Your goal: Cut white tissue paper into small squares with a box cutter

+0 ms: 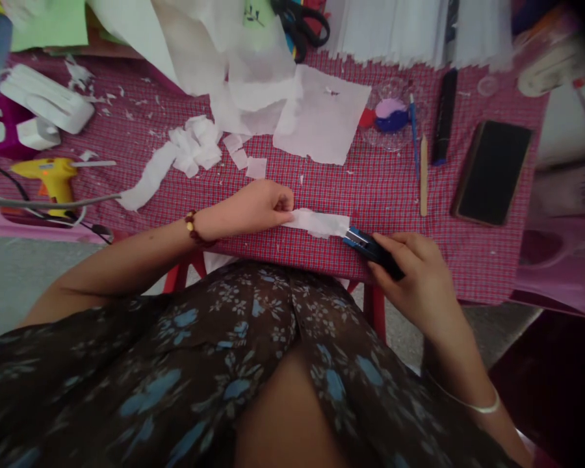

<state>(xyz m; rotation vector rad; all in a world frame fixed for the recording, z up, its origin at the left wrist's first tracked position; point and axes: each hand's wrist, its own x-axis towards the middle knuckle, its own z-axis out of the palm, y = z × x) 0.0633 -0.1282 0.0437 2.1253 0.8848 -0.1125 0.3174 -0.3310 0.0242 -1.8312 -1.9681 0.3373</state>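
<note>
A short white paper strip [322, 223] lies level above the near edge of the checked tablecloth. Its left end is pinched between the thumb and fingers of my left hand [260, 207]. My right hand [419, 276] is wrapped round a black and blue stapler [373, 250]. The stapler's jaw meets the strip's right end; whether the paper is between the jaws I cannot tell. Beyond my left hand are small white paper squares [257, 168], and a larger square white sheet [322, 117] lies farther back.
A yellow glue gun [53, 175] and crumpled white paper [195, 144] are at the left. Black scissors [302, 26] lie at the back. Toward the right are a wooden stick [424, 175], a black marker [444, 117] and a dark phone [493, 172]. Paper scraps dot the checked cloth [400, 201].
</note>
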